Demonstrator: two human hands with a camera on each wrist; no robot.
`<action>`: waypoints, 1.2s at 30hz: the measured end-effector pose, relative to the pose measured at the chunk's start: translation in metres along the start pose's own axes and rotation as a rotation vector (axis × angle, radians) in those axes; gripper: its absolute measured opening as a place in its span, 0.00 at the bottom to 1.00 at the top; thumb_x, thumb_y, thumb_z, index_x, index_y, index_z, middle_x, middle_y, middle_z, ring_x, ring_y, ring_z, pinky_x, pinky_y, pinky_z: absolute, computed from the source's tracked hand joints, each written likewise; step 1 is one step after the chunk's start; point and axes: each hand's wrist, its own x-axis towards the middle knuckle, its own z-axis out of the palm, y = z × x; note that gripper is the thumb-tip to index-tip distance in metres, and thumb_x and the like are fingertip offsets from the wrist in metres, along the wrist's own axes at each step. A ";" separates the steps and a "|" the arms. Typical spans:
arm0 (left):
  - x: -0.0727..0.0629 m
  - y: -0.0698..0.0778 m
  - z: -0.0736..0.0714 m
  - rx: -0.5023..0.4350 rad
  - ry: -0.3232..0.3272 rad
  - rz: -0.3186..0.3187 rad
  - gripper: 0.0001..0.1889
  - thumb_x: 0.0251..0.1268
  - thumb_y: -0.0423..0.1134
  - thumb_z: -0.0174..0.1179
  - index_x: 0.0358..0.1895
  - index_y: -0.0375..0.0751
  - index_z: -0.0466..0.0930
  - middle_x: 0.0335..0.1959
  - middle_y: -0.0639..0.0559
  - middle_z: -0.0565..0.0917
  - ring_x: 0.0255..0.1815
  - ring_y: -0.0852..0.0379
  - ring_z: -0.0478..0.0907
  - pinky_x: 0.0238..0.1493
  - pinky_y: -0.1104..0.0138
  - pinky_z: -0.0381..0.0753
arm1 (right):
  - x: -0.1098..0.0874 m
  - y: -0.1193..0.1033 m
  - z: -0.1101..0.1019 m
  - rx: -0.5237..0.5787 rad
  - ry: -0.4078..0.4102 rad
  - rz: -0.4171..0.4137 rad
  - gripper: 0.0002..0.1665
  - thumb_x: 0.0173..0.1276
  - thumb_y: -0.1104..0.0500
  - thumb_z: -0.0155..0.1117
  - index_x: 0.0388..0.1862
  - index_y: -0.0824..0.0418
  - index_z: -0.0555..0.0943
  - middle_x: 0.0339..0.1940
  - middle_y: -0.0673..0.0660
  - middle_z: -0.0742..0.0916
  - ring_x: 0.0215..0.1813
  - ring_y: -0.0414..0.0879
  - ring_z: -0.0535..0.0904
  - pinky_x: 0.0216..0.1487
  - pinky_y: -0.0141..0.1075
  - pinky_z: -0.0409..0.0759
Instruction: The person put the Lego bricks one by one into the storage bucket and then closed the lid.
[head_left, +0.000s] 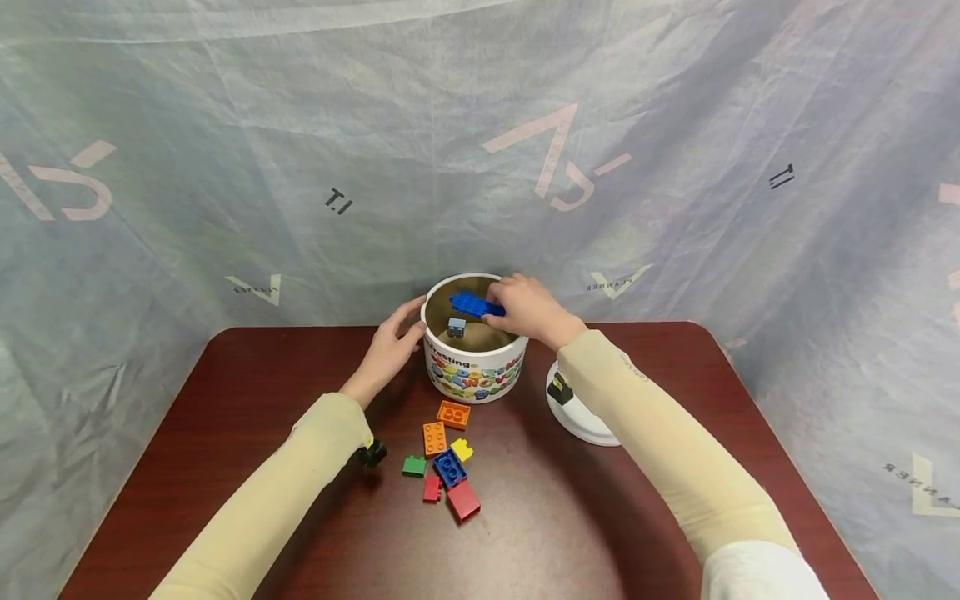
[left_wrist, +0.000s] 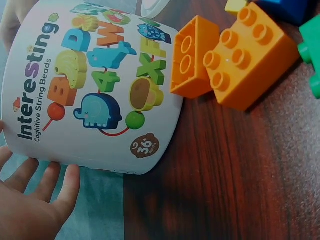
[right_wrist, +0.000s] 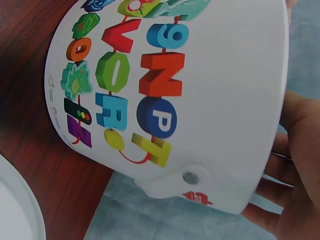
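A white tub [head_left: 475,371] with colourful letters stands upright near the table's back edge. My left hand [head_left: 393,342] touches the tub's left side with its fingers spread and fairly straight, also seen in the left wrist view as a hand [left_wrist: 37,200] against the tub wall [left_wrist: 100,150]. Over the tub's opening, my right hand [head_left: 528,308] holds a long blue bumpy toy piece [head_left: 468,303] between thumb and fingers; its exact kind is unclear. The right wrist view shows this hand [right_wrist: 300,165] by the rim, the piece hidden. A small grey-blue block [head_left: 457,326] is inside the tub.
In front of the tub lie orange bricks [head_left: 434,438], a yellow brick [head_left: 462,450], a blue brick [head_left: 450,468], a green brick [head_left: 414,466] and red bricks [head_left: 464,502]. A white lid [head_left: 581,421] lies to the right, under my right forearm. A grey curtain [head_left: 420,167] hangs behind the table.
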 end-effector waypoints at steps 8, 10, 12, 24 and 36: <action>0.001 -0.004 0.001 0.006 0.007 0.006 0.27 0.83 0.41 0.51 0.81 0.52 0.65 0.78 0.43 0.69 0.69 0.40 0.76 0.58 0.44 0.83 | 0.005 -0.009 0.006 -0.048 -0.049 0.033 0.15 0.73 0.48 0.70 0.45 0.59 0.86 0.45 0.55 0.87 0.55 0.57 0.77 0.60 0.54 0.72; 0.001 -0.004 0.001 0.012 0.008 0.009 0.27 0.83 0.41 0.51 0.81 0.52 0.65 0.78 0.43 0.70 0.69 0.40 0.76 0.57 0.44 0.83 | 0.005 -0.010 0.007 -0.052 -0.050 0.026 0.15 0.73 0.48 0.70 0.46 0.58 0.86 0.45 0.55 0.87 0.54 0.56 0.77 0.60 0.54 0.72; 0.001 -0.004 0.001 0.015 0.007 0.006 0.27 0.83 0.41 0.51 0.81 0.52 0.64 0.78 0.43 0.69 0.69 0.41 0.76 0.57 0.45 0.83 | 0.004 -0.011 0.007 -0.062 -0.048 0.019 0.14 0.74 0.48 0.69 0.46 0.57 0.86 0.45 0.55 0.87 0.53 0.56 0.77 0.59 0.53 0.72; -0.001 -0.003 0.001 0.022 0.009 -0.007 0.28 0.83 0.41 0.51 0.82 0.53 0.63 0.78 0.44 0.69 0.70 0.41 0.75 0.57 0.46 0.83 | -0.018 -0.020 0.003 0.005 0.031 -0.051 0.11 0.75 0.53 0.68 0.48 0.58 0.88 0.47 0.55 0.88 0.55 0.55 0.78 0.54 0.51 0.73; 0.000 -0.002 0.000 0.039 -0.002 -0.013 0.28 0.84 0.43 0.50 0.82 0.53 0.62 0.79 0.43 0.68 0.70 0.41 0.75 0.57 0.46 0.84 | -0.057 -0.029 -0.005 0.092 0.193 -0.186 0.09 0.74 0.59 0.69 0.47 0.62 0.88 0.44 0.56 0.89 0.47 0.53 0.81 0.51 0.49 0.79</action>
